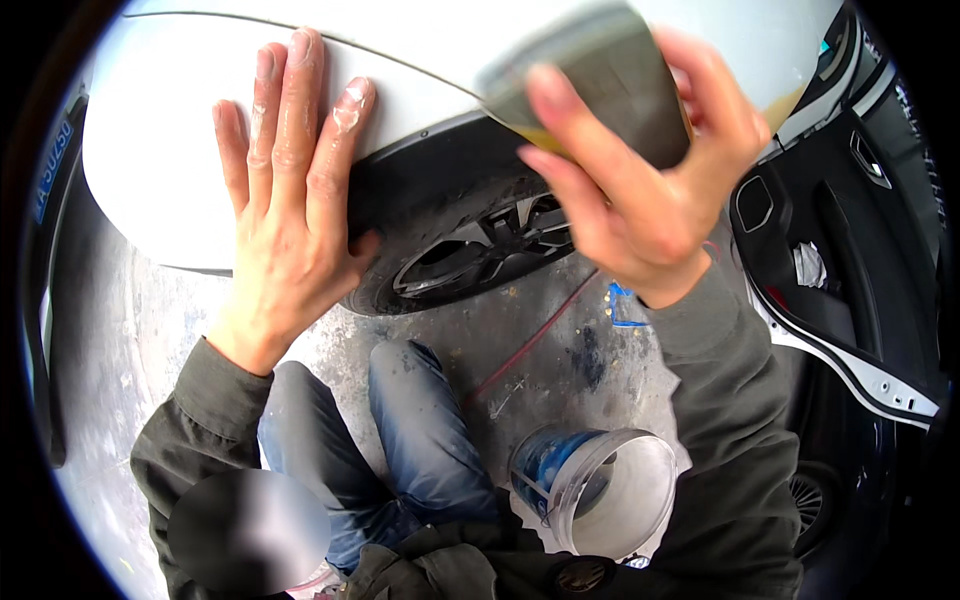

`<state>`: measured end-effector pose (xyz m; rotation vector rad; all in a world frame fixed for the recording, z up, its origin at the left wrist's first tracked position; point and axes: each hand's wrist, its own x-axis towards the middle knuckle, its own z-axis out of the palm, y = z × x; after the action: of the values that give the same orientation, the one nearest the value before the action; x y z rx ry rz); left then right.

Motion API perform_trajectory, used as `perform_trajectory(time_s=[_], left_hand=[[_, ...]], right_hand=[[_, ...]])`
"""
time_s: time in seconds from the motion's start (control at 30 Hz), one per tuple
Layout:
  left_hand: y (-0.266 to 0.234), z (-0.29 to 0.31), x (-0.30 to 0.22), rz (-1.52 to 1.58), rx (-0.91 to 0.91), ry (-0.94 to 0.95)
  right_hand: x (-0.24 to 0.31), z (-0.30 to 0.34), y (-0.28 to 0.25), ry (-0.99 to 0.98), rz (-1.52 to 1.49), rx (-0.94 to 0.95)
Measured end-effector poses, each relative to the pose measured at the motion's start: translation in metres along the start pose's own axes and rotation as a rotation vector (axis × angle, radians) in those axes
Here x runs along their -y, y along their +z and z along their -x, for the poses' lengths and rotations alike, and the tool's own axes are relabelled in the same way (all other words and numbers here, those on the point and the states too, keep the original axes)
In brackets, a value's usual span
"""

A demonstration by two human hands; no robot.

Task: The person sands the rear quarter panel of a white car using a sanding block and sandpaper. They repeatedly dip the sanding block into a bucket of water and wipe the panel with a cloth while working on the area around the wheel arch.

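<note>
My left hand (295,190) lies flat on the white car body panel (160,130), just above the wheel arch. Its fingers are stretched out, and whitish wet residue coats their tips. In my right hand (650,205) is a grey-green sanding block (615,90) with a yellowish edge, gripped between the thumb and fingers. Motion blurs its left end, and I cannot tell whether its underside touches the panel. Below the panel's edge sits the black tyre with its dark spoked wheel (480,250), partly covered by my right hand.
A whitish bucket (625,490) with a blue outside stands on the stained grey floor (560,370) by my right forearm. A red hose (530,345) runs across the floor. At the right, a car door (830,250) hangs open. Another vehicle's edge (45,270) shows at far left.
</note>
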<state>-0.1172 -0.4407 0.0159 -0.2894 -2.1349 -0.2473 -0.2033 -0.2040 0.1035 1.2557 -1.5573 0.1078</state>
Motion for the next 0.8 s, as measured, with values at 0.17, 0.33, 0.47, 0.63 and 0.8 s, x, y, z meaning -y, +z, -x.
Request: perform_trajectory(time_s=[0.17, 0.33, 0.47, 0.63, 0.8], left_hand=[[0.007, 0.002, 0.003, -0.006, -0.049, 0.039], [0.005, 0.002, 0.009, -0.061, -0.01, 0.073], [0.004, 0.001, 0.009, -0.079, -0.004, 0.09], [0.007, 0.0, 0.01, -0.031, -0.07, 0.101], [0.004, 0.002, 0.007, -0.11, 0.029, 0.107]], right_hand=[[0.003, 0.005, 0.003, 0.038, -0.074, -0.013], [-0.016, 0.017, -0.008, 0.009, -0.049, 0.057], [0.001, -0.013, 0.007, 0.024, -0.036, 0.039], [-0.045, 0.053, -0.018, 0.036, 0.067, 0.056], [-0.01, 0.015, 0.015, 0.057, -0.104, -0.096]])
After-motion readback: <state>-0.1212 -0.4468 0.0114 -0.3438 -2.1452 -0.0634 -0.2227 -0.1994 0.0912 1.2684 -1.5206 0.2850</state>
